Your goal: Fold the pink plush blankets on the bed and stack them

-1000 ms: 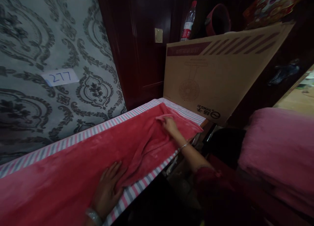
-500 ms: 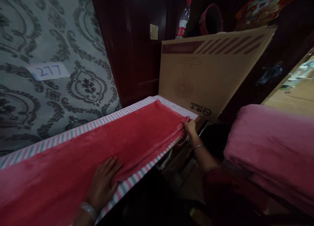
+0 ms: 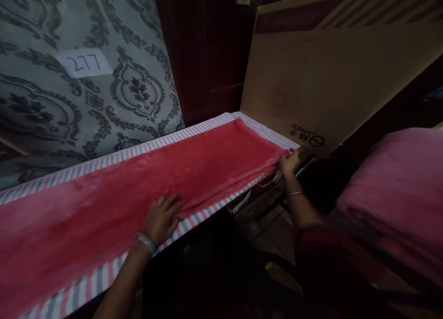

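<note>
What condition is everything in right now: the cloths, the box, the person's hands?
Red fleece blanket: spread flat along the table, near edge folded.
Striped pink-and-grey cloth: lying under the blanket, edges showing.
Left hand: flat, pressing the blanket's edge.
Right hand: closed on the blanket's far corner.
Brown cardboard box: standing tilted at the table's end.
Pink folded blanket: lying untouched.

The red blanket [image 3: 145, 180] looked plush and softly napped, lying matt over a thin woven striped cloth [image 3: 104, 277], while the big box [image 3: 332, 74] behind was plain matt cardboard, the wall covering [image 3: 69, 106] a faintly sheened damask, the panelling [image 3: 207, 51] dark glossy wood.
</note>
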The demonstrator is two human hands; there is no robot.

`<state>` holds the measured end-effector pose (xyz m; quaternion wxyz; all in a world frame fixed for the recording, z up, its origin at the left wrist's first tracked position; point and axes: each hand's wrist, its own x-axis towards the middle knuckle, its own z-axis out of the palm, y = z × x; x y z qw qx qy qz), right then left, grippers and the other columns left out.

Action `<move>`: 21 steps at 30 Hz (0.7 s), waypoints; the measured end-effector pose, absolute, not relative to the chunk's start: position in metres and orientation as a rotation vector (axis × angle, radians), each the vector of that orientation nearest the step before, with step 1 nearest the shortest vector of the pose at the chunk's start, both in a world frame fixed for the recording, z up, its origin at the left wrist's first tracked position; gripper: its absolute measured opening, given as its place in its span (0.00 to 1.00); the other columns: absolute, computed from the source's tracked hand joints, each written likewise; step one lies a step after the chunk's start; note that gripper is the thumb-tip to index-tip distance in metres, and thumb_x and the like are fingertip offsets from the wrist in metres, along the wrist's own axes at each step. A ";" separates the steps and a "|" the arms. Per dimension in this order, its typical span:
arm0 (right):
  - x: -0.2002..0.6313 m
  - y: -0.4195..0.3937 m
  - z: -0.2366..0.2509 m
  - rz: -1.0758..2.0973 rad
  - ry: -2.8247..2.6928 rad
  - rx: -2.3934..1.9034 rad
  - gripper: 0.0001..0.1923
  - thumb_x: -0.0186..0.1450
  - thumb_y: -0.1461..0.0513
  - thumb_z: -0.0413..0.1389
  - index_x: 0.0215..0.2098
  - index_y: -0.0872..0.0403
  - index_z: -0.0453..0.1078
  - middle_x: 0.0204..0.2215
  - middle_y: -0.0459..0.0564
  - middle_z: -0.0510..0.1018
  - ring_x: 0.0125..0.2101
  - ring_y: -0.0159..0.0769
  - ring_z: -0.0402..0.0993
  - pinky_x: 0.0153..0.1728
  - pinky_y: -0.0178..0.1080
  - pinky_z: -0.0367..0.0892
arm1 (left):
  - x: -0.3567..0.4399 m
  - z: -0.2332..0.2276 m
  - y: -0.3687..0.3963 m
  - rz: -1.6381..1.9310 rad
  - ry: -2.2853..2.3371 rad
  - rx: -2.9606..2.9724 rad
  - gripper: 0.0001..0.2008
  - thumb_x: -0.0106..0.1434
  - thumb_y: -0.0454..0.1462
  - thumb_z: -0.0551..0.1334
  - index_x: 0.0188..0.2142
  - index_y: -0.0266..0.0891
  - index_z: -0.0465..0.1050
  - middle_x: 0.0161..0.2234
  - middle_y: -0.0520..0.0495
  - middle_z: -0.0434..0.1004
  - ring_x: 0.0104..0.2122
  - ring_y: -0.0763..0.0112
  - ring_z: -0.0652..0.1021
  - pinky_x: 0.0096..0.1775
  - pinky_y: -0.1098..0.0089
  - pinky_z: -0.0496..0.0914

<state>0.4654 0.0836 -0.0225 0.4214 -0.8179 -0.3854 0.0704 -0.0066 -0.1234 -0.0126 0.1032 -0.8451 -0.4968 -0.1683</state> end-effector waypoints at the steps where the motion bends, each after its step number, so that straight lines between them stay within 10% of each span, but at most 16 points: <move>1: 0.467 0.084 -0.023 0.170 -0.972 -2.046 0.26 0.65 0.65 0.48 0.60 0.62 0.62 0.43 0.61 0.76 0.43 0.47 0.74 0.47 0.44 0.67 | -0.005 -0.012 -0.125 -0.488 -1.460 -2.498 0.22 0.63 0.34 0.56 0.56 0.43 0.75 0.56 0.38 0.74 0.51 0.50 0.74 0.49 0.49 0.71; 21: 0.484 0.099 -0.032 0.127 -1.030 -1.953 0.27 0.64 0.61 0.45 0.59 0.66 0.63 0.35 0.57 0.76 0.33 0.42 0.73 0.36 0.40 0.70 | 0.022 0.024 -0.116 -0.616 -1.790 -2.644 0.15 0.68 0.44 0.55 0.42 0.41 0.76 0.41 0.42 0.78 0.41 0.60 0.79 0.44 0.61 0.74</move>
